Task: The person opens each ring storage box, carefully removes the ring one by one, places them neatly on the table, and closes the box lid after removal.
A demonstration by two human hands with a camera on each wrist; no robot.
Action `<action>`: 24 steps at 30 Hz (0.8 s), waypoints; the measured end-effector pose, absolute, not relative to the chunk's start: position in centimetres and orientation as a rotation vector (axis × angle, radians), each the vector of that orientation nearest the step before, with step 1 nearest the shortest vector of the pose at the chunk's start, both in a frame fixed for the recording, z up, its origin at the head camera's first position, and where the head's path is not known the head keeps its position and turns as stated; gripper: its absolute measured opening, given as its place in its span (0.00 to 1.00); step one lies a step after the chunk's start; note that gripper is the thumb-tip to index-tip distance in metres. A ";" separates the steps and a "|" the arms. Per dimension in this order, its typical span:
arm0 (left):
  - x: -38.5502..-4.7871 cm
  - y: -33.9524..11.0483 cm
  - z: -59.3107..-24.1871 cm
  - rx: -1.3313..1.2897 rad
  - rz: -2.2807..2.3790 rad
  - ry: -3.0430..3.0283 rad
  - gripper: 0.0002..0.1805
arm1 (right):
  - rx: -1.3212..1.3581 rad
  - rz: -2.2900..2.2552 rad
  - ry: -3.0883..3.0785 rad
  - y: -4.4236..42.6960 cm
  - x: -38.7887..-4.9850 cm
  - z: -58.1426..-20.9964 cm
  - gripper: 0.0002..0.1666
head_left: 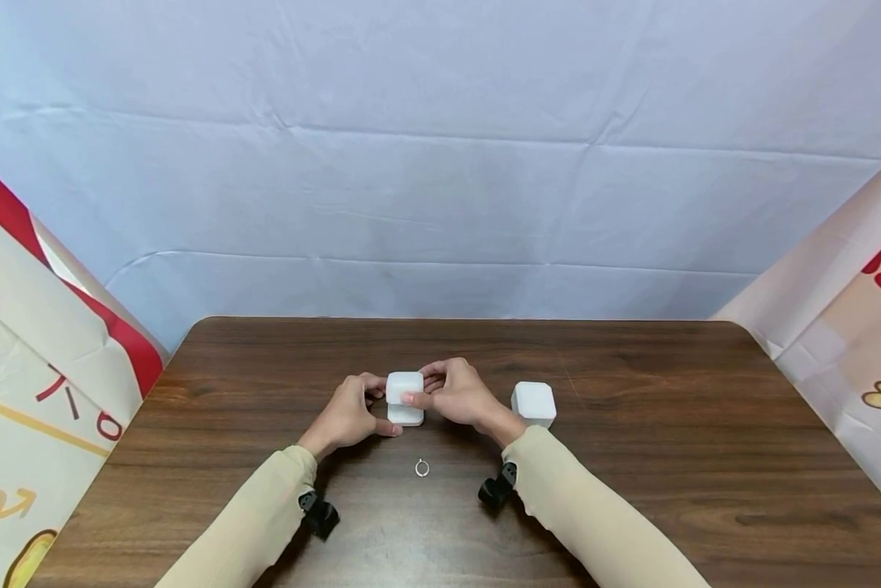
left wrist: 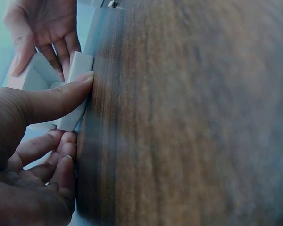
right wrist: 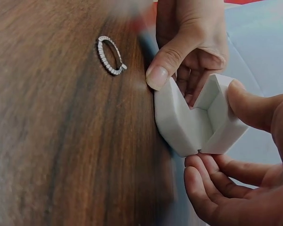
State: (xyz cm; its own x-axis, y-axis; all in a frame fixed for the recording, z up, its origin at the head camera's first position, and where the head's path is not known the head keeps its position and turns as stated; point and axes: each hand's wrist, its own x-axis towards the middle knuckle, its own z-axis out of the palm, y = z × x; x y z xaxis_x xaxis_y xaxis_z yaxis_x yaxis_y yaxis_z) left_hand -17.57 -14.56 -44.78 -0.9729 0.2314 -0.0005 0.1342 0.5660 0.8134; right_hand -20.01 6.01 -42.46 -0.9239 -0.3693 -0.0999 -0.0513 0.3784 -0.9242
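A small white ring box rests on the table in the middle of the head view, its hinged lid tilted up part way. My left hand grips the lower half, thumb at its front edge and fingers behind. From the other side my right hand pinches the lid, thumb on its outer face, fingers near the hinge. In front of the box lies a thin silver ring set with small clear stones, plain in the right wrist view. Most of the box's inside is hidden.
A second white box stands closed on the brown wooden table, just beyond my right wrist. A pale cloth hangs behind the far table edge, with printed cloths at the sides.
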 end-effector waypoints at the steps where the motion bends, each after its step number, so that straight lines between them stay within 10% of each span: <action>1: -17.6 -14.6 -44.8 0.309 1.382 2.680 0.32 | -0.371 -1.559 2.358 6.0 -19.9 -42.4 0.23; 24: -17.6 -14.6 -44.5 0.359 1.362 2.691 0.33 | -0.530 -1.432 2.484 6.2 -19.4 -42.4 0.25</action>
State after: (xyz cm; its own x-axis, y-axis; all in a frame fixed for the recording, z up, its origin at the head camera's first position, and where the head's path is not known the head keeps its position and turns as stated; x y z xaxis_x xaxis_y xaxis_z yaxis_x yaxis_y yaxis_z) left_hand -17.55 -14.63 -44.49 -0.9668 0.2552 0.0137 0.1621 0.5710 0.8048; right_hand -19.39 6.18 -42.40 -0.9094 -0.4157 -0.0148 -0.1956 0.4587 -0.8668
